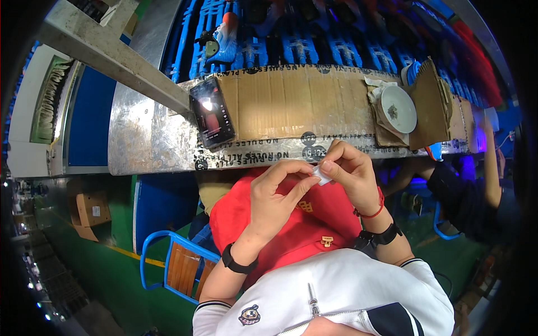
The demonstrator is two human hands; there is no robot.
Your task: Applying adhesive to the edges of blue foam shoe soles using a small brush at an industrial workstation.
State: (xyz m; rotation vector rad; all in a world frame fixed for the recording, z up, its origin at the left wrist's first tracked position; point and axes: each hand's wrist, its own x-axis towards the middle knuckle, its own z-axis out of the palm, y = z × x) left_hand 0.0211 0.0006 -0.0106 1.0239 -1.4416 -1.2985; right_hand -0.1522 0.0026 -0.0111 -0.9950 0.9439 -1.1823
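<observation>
The head view comes from the left of 2 fisheye cameras worn on the person's head, facing steeply down and slightly forward: the white top (291, 283) lies nearest, along the lower edge, the left hand (272, 196) and right hand (354, 176) are close by near the centre, the metal bench (137, 134) crosses beyond, and straight edges bend toward the dark rim

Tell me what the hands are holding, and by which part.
A small white piece, pinched in the fingertips: the left hand at its left edge, the right hand at its upper right. What it is, I cannot tell.
</observation>
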